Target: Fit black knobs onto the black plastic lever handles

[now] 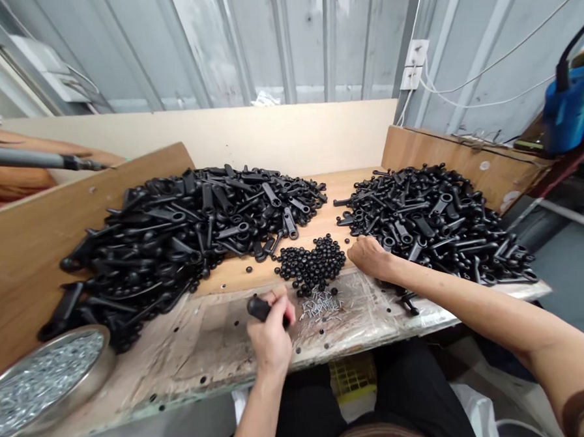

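Left hand (271, 334): closed firmly, fingers wrapped around a black moulded handle (259, 308), whose stubby end sticks out past the fingers toward the left.

Right hand (370, 257): loosely curled, palm down, resting against the front edge of the right heap of black clamping levers (429, 224). Nothing shows in its grip, though the fingers hide what lies beneath them, so I cannot tell whether it holds something small.

Held piece: it sits above the clear plastic sheet (191, 354), near the middle of the bench. It looks light and stiff, and its smooth surface may be a little slick. The thick body seems the surest place to take hold.

Nearby parts: a small mound of black rings (311, 264) lies between the two hands, with a few strays dotted across the sheet. A little cluster of steel pins (321, 305) lies just in front of the mound, close to the left hand.

Heaps: the left heap of black clamping levers (185, 230) spreads against a plywood side board (25, 278). A bare strip of wooden bench top (340, 196) separates the two heaps.

Front left: a round metal tray (83, 340) holds a mass of silvery screws (41, 381).
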A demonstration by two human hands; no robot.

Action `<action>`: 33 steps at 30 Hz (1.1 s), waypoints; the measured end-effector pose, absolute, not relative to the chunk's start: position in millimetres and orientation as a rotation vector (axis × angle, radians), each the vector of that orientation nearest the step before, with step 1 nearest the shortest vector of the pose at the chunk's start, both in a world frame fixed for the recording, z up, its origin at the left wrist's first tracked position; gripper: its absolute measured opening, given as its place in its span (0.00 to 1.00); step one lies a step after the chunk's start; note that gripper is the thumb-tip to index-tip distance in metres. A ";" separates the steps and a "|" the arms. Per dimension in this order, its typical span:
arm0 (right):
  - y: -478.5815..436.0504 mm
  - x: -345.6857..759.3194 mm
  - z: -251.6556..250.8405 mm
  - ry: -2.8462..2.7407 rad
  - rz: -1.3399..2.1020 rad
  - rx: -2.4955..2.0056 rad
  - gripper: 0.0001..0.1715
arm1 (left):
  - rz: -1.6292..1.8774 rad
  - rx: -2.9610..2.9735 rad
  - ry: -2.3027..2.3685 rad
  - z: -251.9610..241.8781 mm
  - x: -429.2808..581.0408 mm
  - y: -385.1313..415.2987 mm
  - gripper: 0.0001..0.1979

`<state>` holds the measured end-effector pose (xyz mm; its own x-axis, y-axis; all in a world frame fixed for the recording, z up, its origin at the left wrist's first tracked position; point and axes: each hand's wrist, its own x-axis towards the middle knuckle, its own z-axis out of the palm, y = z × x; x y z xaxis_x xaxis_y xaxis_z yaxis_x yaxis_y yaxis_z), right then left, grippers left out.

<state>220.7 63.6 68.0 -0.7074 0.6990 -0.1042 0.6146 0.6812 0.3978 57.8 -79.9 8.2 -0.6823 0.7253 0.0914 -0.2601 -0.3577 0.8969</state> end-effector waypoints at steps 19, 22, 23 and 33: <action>90.5 223.6 53.0 2.618 0.324 1.200 0.11 | 1.614 0.552 1.305 -34.0 94.7 -172.8 0.14; 84.0 228.9 62.8 2.712 0.260 1.220 0.13 | 1.596 0.573 1.295 -27.0 98.5 -169.8 0.13; 78.9 232.0 66.3 2.750 0.219 1.214 0.13 | 1.585 0.583 1.298 -24.7 100.3 -168.3 0.14; -39.9 277.3 34.6 2.297 -2.870 0.673 0.15 | 1.430 0.912 1.353 -5.8 137.9 -147.0 0.11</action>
